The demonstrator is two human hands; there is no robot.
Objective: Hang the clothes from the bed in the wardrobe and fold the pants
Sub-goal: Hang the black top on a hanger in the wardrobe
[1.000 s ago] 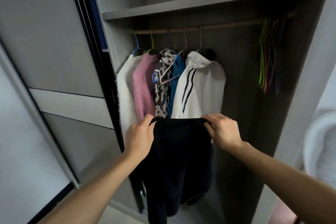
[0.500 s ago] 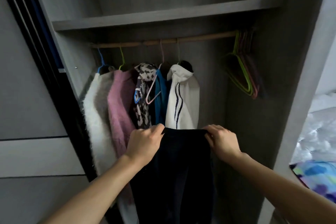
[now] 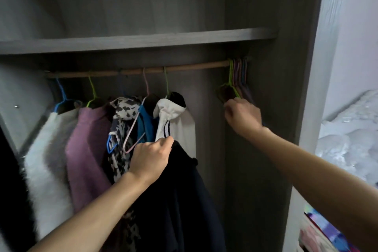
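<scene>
Left hand (image 3: 150, 159): we are logging it clamped on the top edge of a dark garment (image 3: 184, 200), fingers curled round the cloth. The garment is hanging free below the fist, in front of the open wardrobe (image 3: 286, 108), near us and low of centre.

Right hand (image 3: 242, 117): it is reaching up to the far right, well apart from the left, with its knuckles just under the bunch of empty hangers (image 3: 237, 88). The fingers are curling at the foot of the green one. We cannot tell whether they are closing on it or only touching.

Rod (image 3: 184, 68), running under the shelf (image 3: 143, 41), is carrying five hung pieces on its left half:
- white fluffy top (image 3: 47, 149), farthest left
- mauve sweater (image 3: 88, 145)
- black-and-white patterned piece (image 3: 120, 120)
- blue top (image 3: 144, 127)
- white striped jacket (image 3: 178, 127), just behind the left hand

The stretch of rod between the jacket and the hangers is standing bare.

Progress, as we are judging it: several items are already hanging, and the dark garment is the piece in hand, not yet on a hanger. We are reading this step as fetching a hanger for it. Whether it is a top or the pants, the folds are hiding. The bed (image 3: 347, 133), at the right edge, is showing only white bedding and something colourful below, so the remaining pile is going uncounted.
</scene>
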